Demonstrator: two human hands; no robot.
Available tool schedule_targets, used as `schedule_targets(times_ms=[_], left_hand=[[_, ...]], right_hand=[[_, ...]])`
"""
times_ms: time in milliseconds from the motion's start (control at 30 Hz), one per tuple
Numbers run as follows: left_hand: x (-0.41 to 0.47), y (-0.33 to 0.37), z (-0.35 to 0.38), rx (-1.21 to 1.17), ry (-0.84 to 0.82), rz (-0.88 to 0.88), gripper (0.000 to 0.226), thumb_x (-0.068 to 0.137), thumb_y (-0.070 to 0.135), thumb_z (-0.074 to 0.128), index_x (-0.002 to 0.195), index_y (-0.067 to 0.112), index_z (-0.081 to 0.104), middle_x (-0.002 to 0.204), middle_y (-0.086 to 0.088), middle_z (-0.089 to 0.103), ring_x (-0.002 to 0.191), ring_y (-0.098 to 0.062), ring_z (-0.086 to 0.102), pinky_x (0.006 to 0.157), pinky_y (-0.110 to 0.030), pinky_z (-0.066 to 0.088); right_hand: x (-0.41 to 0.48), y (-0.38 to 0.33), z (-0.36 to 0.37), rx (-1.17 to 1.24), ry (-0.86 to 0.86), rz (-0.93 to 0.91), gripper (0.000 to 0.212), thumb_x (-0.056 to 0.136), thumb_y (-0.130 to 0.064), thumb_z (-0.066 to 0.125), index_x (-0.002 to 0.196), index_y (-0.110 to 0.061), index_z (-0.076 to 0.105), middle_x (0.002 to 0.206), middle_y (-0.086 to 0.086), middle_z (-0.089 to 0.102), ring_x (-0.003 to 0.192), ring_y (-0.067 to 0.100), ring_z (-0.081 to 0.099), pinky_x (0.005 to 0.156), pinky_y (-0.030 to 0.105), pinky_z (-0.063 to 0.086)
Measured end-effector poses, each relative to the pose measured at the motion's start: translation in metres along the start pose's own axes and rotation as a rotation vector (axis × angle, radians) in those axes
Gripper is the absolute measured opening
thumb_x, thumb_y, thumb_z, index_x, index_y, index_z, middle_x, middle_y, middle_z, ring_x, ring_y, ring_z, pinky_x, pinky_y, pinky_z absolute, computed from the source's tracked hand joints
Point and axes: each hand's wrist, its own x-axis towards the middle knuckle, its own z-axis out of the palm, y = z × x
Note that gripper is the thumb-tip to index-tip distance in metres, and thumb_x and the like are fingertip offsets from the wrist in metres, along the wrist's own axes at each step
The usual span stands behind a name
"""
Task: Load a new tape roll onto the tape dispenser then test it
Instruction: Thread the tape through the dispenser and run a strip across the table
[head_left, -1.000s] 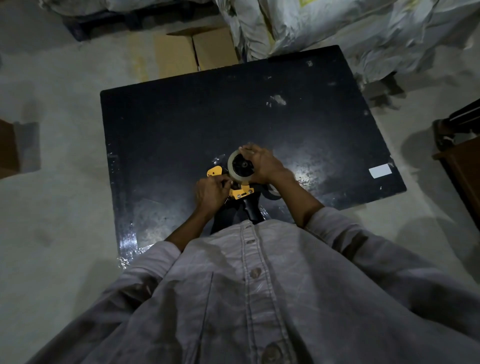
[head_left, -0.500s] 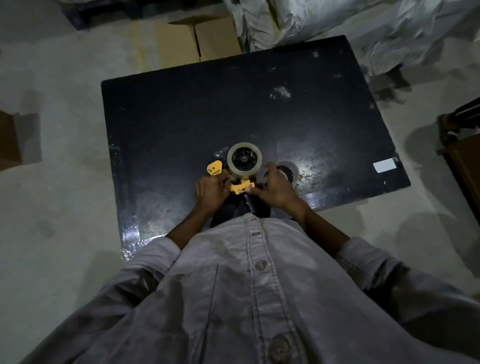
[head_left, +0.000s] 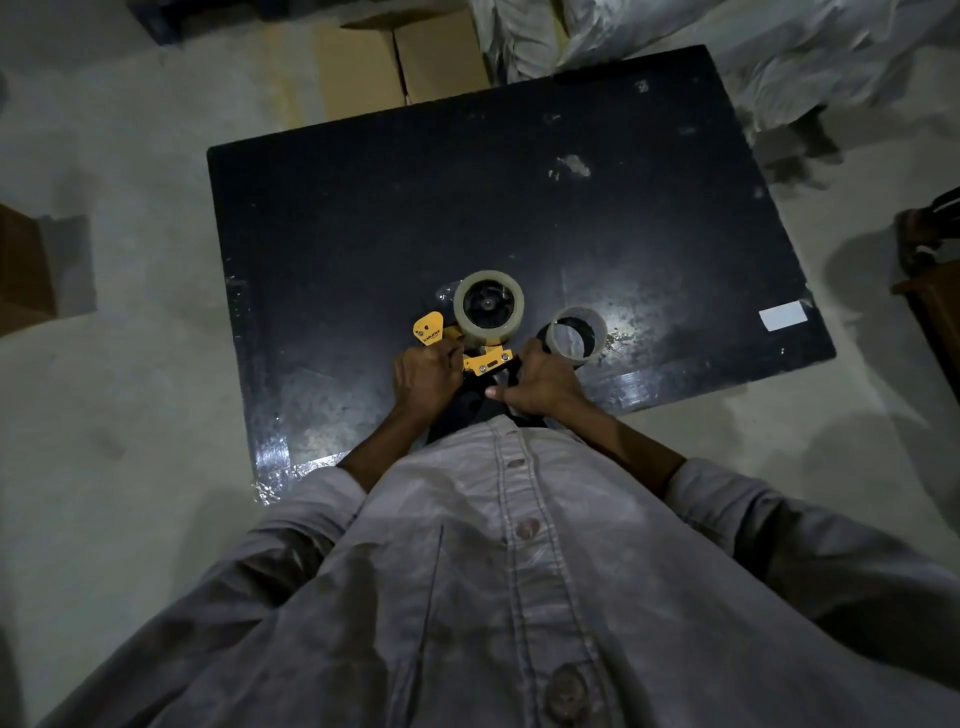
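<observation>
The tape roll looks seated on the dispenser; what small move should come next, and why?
Probably pull the tape's free end through the yellow front. The tape roll already sits on the dispenser, the left hand holds the yellow part, the right hand the handle side.

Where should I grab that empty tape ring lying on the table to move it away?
Pinch the wall of the empty ring from above, one finger inside the hole. It lies flat, opening up, just beyond the right hand, with its far and right sides clear.
</observation>
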Motion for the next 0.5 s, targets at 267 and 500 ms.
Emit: schedule_targets(times_ms=[267,500], left_hand=[[-0.001,0.003,-0.018,-0.028,-0.018,0.005,0.005,0.09,0.016,0.092,0.091,0.02,0.09,0.059,-0.009,0.072,0.048,-0.035,0.068,0.055,-0.023,0.035],[-0.014,-0.005,-0.017,-0.029,-0.025,-0.015,0.005,0.089,0.018,0.085,0.087,0.017,0.09,0.059,-0.011,0.073,0.047,-0.037,0.067,0.051,-0.025,0.04]], right_hand=[[0.001,0.0,-0.004,-0.027,0.068,-0.047,0.087,0.085,-0.058,0.094,0.144,-0.01,0.051,0.137,0.019,0.073,0.127,0.042,0.072,0.088,0.042,0.054],[0.0,0.0,-0.006,-0.063,0.093,-0.091,0.079,0.088,-0.054,0.092,0.14,-0.014,0.048,0.13,0.017,0.073,0.124,0.042,0.072,0.085,0.04,0.049]])
